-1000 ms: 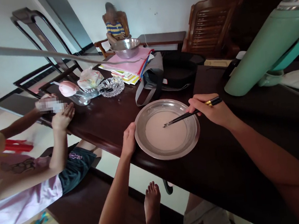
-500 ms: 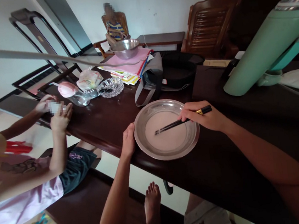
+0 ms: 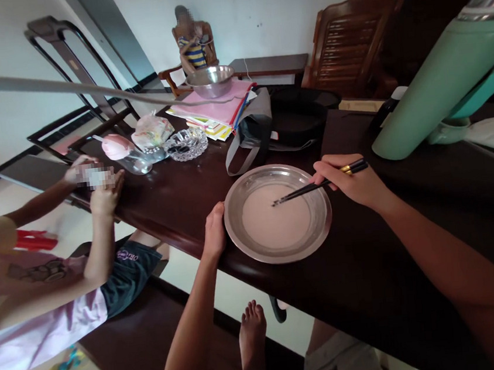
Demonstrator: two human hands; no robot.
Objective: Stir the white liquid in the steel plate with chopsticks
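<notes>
A wide metal basin (image 3: 321, 223) holds a pale, beige-pink liquid (image 3: 276, 229) and rests close to the table's front edge. My left hand (image 3: 215, 231) grips its left rim, the thumb along the edge. Between the fingers of my right hand (image 3: 349, 181) is a pair of black chopsticks (image 3: 300, 191) with gold bands. They slant down to the left over the basin, and their tips are at the liquid's surface near the middle; whether they dip in I cannot tell.
Behind the basin lie a grey-and-black bag (image 3: 295, 121), papers (image 3: 216, 107) under a second metal bowl (image 3: 211, 83), and a glass ashtray (image 3: 186, 144). A green flask (image 3: 426, 89) stands right. At left another person's hands (image 3: 101, 188) hold something blurred; a seated person (image 3: 193, 49) is farther back.
My right hand has moved right and slightly up, drawing the chopstick tips from the left part of the liquid towards its middle. My left hand stays at the rim. The view has shifted slightly.
</notes>
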